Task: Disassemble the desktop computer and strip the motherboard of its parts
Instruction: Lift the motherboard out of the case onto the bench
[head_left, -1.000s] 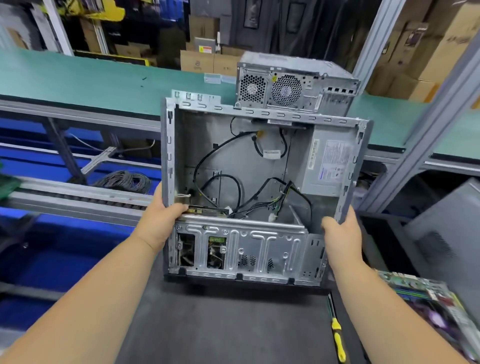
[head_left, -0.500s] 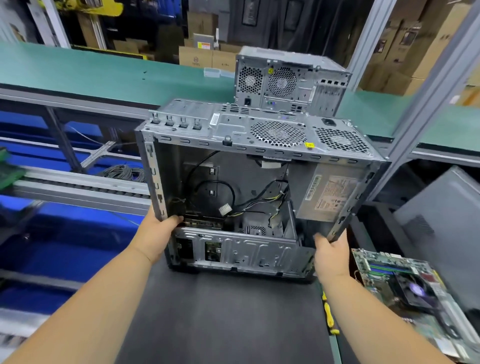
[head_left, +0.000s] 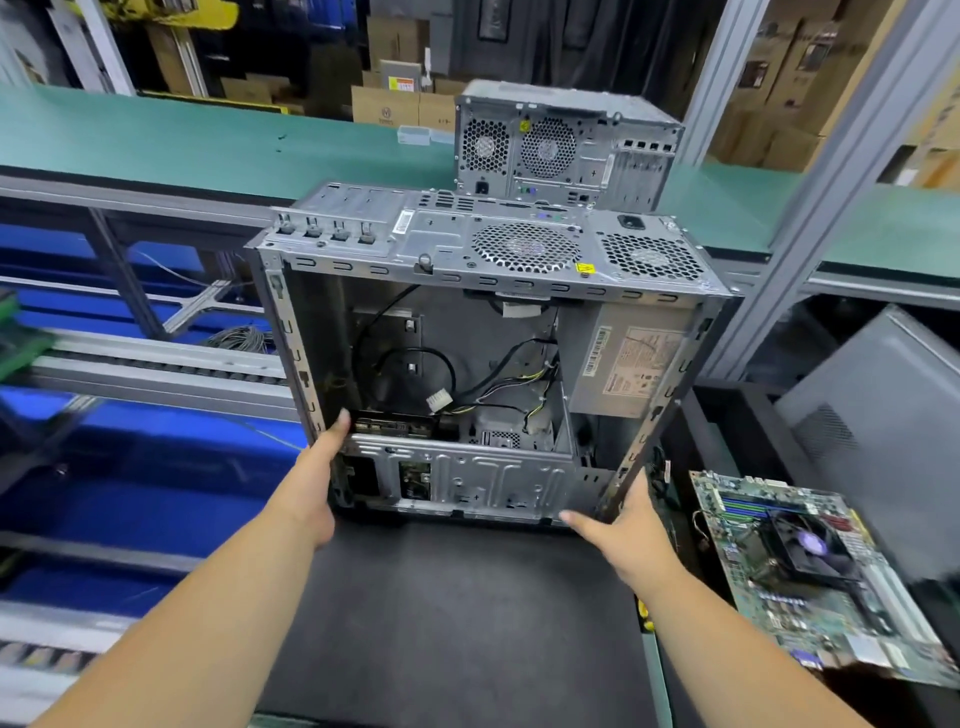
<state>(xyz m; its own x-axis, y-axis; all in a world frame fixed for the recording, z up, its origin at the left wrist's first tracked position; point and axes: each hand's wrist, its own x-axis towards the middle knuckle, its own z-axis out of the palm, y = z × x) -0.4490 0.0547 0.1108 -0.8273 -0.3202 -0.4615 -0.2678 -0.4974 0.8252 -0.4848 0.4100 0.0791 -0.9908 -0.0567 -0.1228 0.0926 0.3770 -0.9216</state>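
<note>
Grey steel case (head_left: 483, 332) — upright between hands | left hand (head_left: 317, 478) fingers straight on edge | right hand (head_left: 623, 525) fingers straight — open

Two computer cases: one open case (head_left: 483, 364) between the two grips, a second closed case (head_left: 566, 145) beyond them. One motherboard (head_left: 810, 577) just right of the right grip (head_left: 628, 530). Two hands; the left grip (head_left: 317, 483) is on the open case's left edge.

left hand (head_left: 311, 480) flat, right hand (head_left: 626, 530) open — arms outstretched
</note>
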